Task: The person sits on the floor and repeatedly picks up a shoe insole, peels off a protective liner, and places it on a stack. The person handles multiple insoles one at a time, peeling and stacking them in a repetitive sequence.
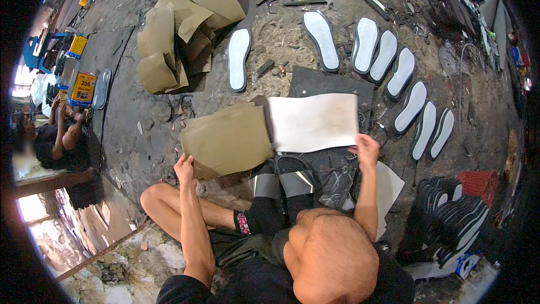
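A tan sheet (228, 139) and a white sheet (315, 123) lie side by side in front of me, above my crossed legs. A dark strip shows between them; whether they are joined I cannot tell. My left hand (184, 168) pinches the tan sheet at its near left corner. At the white sheet's right edge, my right hand (367, 149) has its fingers closed on the border. Under the white sheet's far side is a dark flat mat (332, 83). Another pale sheet (388, 188) lies beside my right forearm.
Crumpled tan sheets (163, 39) are heaped at the far left. White-topped shoe soles (320, 39) lie in an arc across the floor. More soles (455, 214) are stacked at right, by a red basket (479, 186). Another person (64, 135) sits at left near yellow tins (83, 89).
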Tool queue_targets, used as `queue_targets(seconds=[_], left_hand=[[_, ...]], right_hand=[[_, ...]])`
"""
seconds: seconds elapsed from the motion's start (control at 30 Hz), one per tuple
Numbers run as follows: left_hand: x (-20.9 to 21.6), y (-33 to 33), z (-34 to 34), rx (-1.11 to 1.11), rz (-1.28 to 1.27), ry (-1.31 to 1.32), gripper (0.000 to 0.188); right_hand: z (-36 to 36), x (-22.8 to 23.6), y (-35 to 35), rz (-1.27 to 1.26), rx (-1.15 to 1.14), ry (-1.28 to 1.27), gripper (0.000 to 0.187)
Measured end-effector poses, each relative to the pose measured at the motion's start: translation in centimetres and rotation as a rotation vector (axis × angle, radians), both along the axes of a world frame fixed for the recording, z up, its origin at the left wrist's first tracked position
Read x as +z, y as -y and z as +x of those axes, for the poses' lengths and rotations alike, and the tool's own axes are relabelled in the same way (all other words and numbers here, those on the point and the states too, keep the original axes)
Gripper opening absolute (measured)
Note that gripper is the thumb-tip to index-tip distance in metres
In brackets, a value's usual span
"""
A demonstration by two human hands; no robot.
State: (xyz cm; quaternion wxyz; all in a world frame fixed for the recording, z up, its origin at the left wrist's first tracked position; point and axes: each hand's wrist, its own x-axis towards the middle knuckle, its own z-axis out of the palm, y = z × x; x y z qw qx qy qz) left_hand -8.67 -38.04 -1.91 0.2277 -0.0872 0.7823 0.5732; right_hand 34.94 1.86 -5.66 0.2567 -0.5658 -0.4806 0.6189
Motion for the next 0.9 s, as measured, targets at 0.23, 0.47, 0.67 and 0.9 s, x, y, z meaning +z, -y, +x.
queue_targets(seconds=[0.23,0.47,0.67,0.9], left_hand=[[-2.0,1.6,1.2,-0.217,-1.025,-0.941,0.065],[17.1,-24.4,18.9,-0.838,0.345,-0.668,0.14],[11.4,-26.8,21.4,-0.294,0.398,0.075,0.016],[-0.7,-25.1,24.8,0.077,0.346,0.763,0.041]], right_hand=[[0.5,13.8,-1.7,0.714,0.329,0.382,0.019],[-7.0,32.5,-2.4,1.289,0.842,0.558,0.024],[-15.3,27.3,-9.0,1.323,0.874,0.153,0.019],[-23.6,8.9,-20.5,0.707,0.42,0.45,0.043]])
